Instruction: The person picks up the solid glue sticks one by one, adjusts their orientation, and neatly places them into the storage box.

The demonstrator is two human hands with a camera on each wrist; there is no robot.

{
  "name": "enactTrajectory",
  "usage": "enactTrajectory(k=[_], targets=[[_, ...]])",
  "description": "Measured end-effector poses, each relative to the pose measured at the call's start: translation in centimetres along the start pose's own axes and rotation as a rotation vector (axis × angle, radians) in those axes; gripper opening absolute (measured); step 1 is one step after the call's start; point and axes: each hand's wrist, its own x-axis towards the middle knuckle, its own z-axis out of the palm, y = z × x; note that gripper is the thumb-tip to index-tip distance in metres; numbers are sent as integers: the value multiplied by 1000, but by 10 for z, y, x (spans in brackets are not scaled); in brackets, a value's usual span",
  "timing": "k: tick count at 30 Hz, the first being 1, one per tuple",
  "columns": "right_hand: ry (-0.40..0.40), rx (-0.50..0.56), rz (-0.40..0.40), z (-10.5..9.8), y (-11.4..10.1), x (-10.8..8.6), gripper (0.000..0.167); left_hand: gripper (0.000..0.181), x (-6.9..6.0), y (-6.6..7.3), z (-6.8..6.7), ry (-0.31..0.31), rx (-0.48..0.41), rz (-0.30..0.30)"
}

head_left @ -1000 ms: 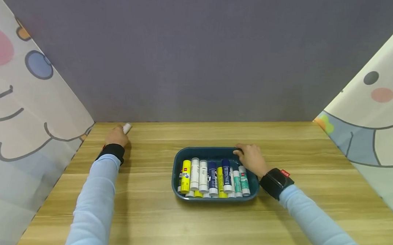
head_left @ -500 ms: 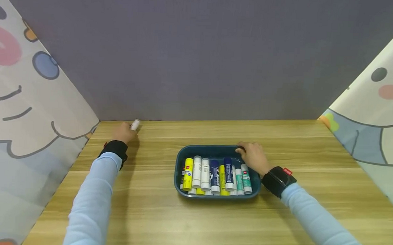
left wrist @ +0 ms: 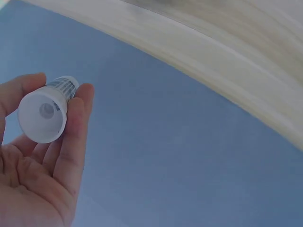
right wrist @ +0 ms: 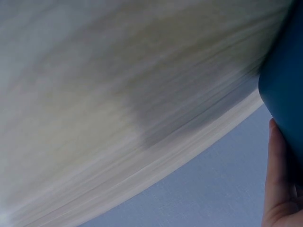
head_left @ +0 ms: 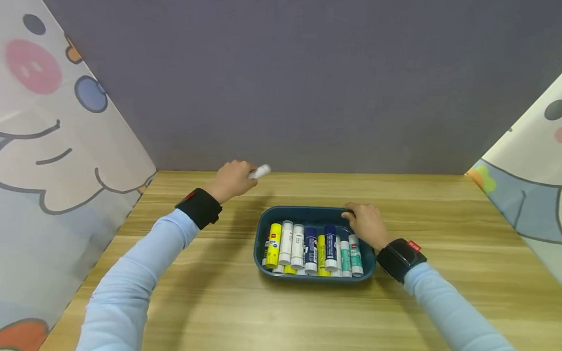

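Observation:
My left hand [head_left: 233, 179] pinches a white glue stick [head_left: 261, 171] above the table, behind and left of the dark teal bin. In the left wrist view the glue stick [left wrist: 41, 118] sits between thumb and fingers, its hollow round end towards the camera. My right hand [head_left: 366, 224] grips the far right rim of the bin [head_left: 303, 213]. Inside the bin lie several glue sticks: a yellow one [head_left: 273, 246], a white one [head_left: 286, 243], a navy one [head_left: 331, 248] and a green one [head_left: 355, 254]. The right wrist view has the bin's outer wall [right wrist: 286, 90] with fingers against it.
The bin stands on a wood-grain table [head_left: 274, 322]. A grey upright panel [head_left: 285, 81] closes off the back edge. Printed cartoon panels rise at the left [head_left: 75, 151] and right [head_left: 545, 171].
My left hand has lifted the glue stick from the table's far left corner and carried it right towards the bin. My right hand keeps its grip on the rim. The head view has shifted slightly.

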Motion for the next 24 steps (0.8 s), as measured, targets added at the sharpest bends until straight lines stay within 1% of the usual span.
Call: enactTrajectory(k=[6, 12, 19, 24], targets=[[1, 2, 10, 4, 3, 2, 23, 35, -3, 31, 3, -56, 57, 100], [4, -2, 10, 6, 4, 5, 23, 29, -7, 60, 5, -82, 80, 201], [-12, -9, 34, 4, 2, 9, 23, 31, -9, 94, 8, -160, 144, 312], [-25, -10, 58, 5, 0, 13, 24, 31, -11, 111, 16, -212, 175, 349]])
